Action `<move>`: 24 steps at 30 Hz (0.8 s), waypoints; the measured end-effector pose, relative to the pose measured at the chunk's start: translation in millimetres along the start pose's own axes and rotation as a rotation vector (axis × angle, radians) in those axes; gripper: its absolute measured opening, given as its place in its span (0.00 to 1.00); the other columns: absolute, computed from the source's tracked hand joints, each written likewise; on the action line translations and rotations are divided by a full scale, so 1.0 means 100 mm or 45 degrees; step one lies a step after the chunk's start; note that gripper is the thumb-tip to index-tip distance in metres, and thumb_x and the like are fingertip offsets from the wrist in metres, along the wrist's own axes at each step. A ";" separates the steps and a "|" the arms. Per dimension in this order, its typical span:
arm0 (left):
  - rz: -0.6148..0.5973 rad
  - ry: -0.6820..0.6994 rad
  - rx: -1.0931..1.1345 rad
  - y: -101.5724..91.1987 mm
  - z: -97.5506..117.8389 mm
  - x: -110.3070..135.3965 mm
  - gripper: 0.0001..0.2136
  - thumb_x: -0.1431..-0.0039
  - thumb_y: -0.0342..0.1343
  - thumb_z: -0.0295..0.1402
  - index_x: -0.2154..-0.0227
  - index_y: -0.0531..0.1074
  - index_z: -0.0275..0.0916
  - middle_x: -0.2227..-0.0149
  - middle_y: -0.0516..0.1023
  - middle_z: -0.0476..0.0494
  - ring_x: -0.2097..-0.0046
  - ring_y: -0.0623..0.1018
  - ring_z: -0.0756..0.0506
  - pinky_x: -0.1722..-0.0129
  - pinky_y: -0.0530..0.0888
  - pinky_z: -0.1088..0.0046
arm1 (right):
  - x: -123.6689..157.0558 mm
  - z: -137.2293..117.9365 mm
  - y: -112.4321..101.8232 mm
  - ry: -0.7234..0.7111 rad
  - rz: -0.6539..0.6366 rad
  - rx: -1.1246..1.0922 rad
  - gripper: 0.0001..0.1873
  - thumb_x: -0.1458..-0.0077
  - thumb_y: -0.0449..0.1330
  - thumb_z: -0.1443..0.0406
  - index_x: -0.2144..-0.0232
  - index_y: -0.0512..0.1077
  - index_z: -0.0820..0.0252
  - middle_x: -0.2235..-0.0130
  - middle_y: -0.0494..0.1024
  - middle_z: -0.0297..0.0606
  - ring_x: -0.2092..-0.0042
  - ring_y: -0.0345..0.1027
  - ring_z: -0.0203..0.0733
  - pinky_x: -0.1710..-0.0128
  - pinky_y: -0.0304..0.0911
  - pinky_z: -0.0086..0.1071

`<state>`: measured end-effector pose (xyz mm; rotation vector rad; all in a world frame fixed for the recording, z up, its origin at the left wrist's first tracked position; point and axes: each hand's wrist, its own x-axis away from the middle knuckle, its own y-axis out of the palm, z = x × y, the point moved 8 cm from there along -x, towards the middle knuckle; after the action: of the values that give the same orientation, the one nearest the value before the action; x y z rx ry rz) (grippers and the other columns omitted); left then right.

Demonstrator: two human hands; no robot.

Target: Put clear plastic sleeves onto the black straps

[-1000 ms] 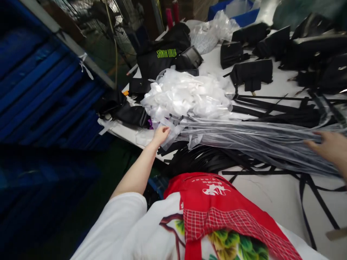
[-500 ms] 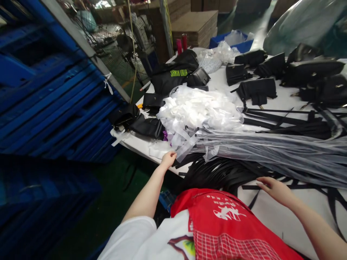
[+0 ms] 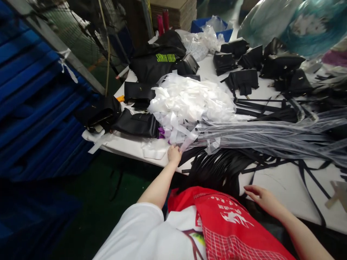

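Since a second ago, the right hand (image 3: 261,198) has come away from the long bundle of clear-wrapped straps (image 3: 265,134) to the table's (image 3: 282,182) near edge, beside the red apron (image 3: 233,213). It is open, fingers loosely extended and holding nothing. The left hand (image 3: 175,155) stays at the front edge, its fingers curled in at the near end of a translucent strip (image 3: 189,140); whether they grip it, I cannot tell. That strip slants down from a heap of crumpled white plastic (image 3: 192,97). Loose black straps (image 3: 217,166) lie between the hands, just nearer than the wrapped bundle. Left of the heap lies a black leather bag (image 3: 137,123); a blue bin (image 3: 197,26) sits farther back.
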<state>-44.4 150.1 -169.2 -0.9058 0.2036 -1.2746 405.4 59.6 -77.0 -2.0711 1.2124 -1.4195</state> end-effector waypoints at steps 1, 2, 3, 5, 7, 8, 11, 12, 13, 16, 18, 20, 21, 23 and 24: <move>-0.027 0.028 0.034 -0.01 -0.01 0.02 0.08 0.40 0.57 0.34 0.68 0.78 0.35 0.55 0.75 0.33 0.47 0.71 0.38 0.45 0.63 0.64 | 0.03 0.01 0.01 0.018 0.010 0.000 0.23 0.48 0.55 0.50 0.61 0.80 0.55 0.55 0.82 0.44 0.53 0.77 0.55 0.51 0.71 0.43; -0.055 0.053 0.073 -0.03 -0.01 0.04 0.09 0.39 0.55 0.34 0.69 0.78 0.36 0.58 0.76 0.35 0.49 0.73 0.39 0.47 0.65 0.65 | 0.06 0.02 0.01 0.032 0.019 0.003 0.23 0.48 0.56 0.49 0.60 0.80 0.56 0.56 0.82 0.44 0.53 0.77 0.54 0.51 0.70 0.43; -0.082 0.073 0.117 -0.05 -0.03 0.07 0.11 0.38 0.54 0.35 0.70 0.78 0.37 0.61 0.78 0.37 0.52 0.74 0.40 0.50 0.66 0.66 | 0.08 0.01 0.00 0.039 0.023 0.005 0.23 0.48 0.55 0.49 0.60 0.80 0.57 0.55 0.82 0.45 0.53 0.76 0.54 0.51 0.70 0.42; -0.122 0.090 0.213 -0.10 -0.06 0.12 0.12 0.36 0.52 0.36 0.71 0.77 0.38 0.67 0.78 0.40 0.58 0.76 0.42 0.56 0.68 0.69 | 0.09 -0.01 0.00 0.042 0.022 0.011 0.24 0.48 0.55 0.50 0.59 0.79 0.58 0.54 0.81 0.45 0.52 0.76 0.54 0.50 0.70 0.42; -0.141 0.069 0.323 -0.15 -0.10 0.16 0.12 0.36 0.51 0.37 0.70 0.76 0.37 0.71 0.78 0.43 0.66 0.76 0.44 0.63 0.69 0.71 | 0.08 -0.04 0.00 0.036 0.014 0.017 0.24 0.46 0.55 0.50 0.58 0.79 0.58 0.53 0.81 0.45 0.52 0.76 0.54 0.50 0.69 0.42; -0.145 0.046 0.382 -0.17 -0.12 0.18 0.12 0.36 0.51 0.38 0.69 0.75 0.37 0.74 0.76 0.44 0.70 0.76 0.46 0.67 0.69 0.72 | 0.08 -0.07 0.00 0.025 0.011 0.017 0.24 0.46 0.55 0.50 0.57 0.78 0.58 0.53 0.81 0.45 0.52 0.75 0.53 0.49 0.69 0.42; -0.142 -0.040 0.555 -0.26 -0.14 0.25 0.15 0.37 0.51 0.44 0.72 0.72 0.37 0.82 0.69 0.51 0.81 0.69 0.50 0.78 0.64 0.75 | 0.04 -0.13 0.02 -0.028 0.014 0.004 0.23 0.45 0.55 0.51 0.57 0.78 0.58 0.53 0.81 0.45 0.52 0.75 0.52 0.50 0.69 0.41; -0.138 -0.062 0.607 -0.30 -0.13 0.28 0.17 0.39 0.52 0.46 0.74 0.70 0.37 0.85 0.66 0.53 0.83 0.66 0.51 0.81 0.62 0.76 | 0.03 -0.15 0.02 -0.050 0.014 -0.006 0.22 0.45 0.55 0.52 0.57 0.78 0.58 0.53 0.81 0.45 0.52 0.76 0.52 0.51 0.69 0.40; -0.136 -0.075 0.654 -0.35 -0.10 0.32 0.19 0.40 0.53 0.48 0.77 0.68 0.38 0.86 0.63 0.54 0.84 0.64 0.51 0.82 0.60 0.77 | 0.01 -0.19 0.03 -0.069 0.011 -0.016 0.21 0.45 0.55 0.52 0.57 0.78 0.58 0.54 0.81 0.45 0.53 0.76 0.52 0.52 0.70 0.40; -0.142 -0.078 0.772 -0.49 0.07 0.46 0.23 0.43 0.53 0.53 0.80 0.65 0.38 0.88 0.60 0.56 0.86 0.61 0.53 0.85 0.57 0.78 | -0.08 -0.46 0.03 -0.153 0.000 -0.049 0.20 0.43 0.55 0.53 0.59 0.79 0.58 0.55 0.82 0.44 0.55 0.76 0.51 0.53 0.70 0.40; -0.152 -0.061 0.832 -0.55 0.25 0.58 0.24 0.44 0.53 0.55 0.80 0.65 0.38 0.88 0.60 0.56 0.86 0.60 0.53 0.86 0.55 0.78 | -0.17 -0.83 0.01 -0.262 0.022 -0.091 0.18 0.42 0.55 0.53 0.60 0.79 0.57 0.56 0.82 0.43 0.55 0.76 0.50 0.52 0.68 0.40; -0.162 -0.038 0.883 -0.57 0.43 0.68 0.25 0.44 0.53 0.56 0.79 0.66 0.38 0.88 0.60 0.55 0.86 0.60 0.54 0.87 0.55 0.78 | -0.25 -1.31 0.01 -0.399 0.046 -0.194 0.17 0.42 0.56 0.53 0.61 0.79 0.56 0.57 0.82 0.41 0.55 0.75 0.49 0.51 0.68 0.40; -0.167 -0.028 0.905 -0.56 0.52 0.73 0.25 0.44 0.53 0.57 0.79 0.67 0.37 0.88 0.60 0.55 0.86 0.60 0.54 0.87 0.55 0.78 | -0.29 -1.56 0.03 -0.455 0.032 -0.289 0.17 0.42 0.57 0.53 0.62 0.78 0.56 0.58 0.82 0.41 0.55 0.75 0.48 0.52 0.68 0.39; -0.175 -0.011 0.944 -0.51 0.67 0.81 0.25 0.43 0.52 0.57 0.77 0.67 0.37 0.87 0.61 0.56 0.86 0.59 0.54 0.87 0.55 0.78 | -0.39 -1.98 0.18 -0.451 -0.108 -0.588 0.19 0.42 0.58 0.50 0.62 0.77 0.59 0.61 0.82 0.42 0.59 0.77 0.46 0.56 0.70 0.37; -0.179 -0.005 0.961 -0.48 0.73 0.84 0.25 0.43 0.52 0.57 0.77 0.67 0.37 0.86 0.61 0.56 0.85 0.59 0.54 0.86 0.55 0.78 | -0.44 -2.13 0.30 -0.375 -0.215 -0.769 0.22 0.43 0.57 0.48 0.62 0.77 0.60 0.62 0.82 0.43 0.62 0.77 0.44 0.60 0.71 0.35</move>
<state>-8.3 109.5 -60.7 -0.2732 -0.3377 -1.3321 198.5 114.3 -30.0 -2.7158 1.4905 -0.8129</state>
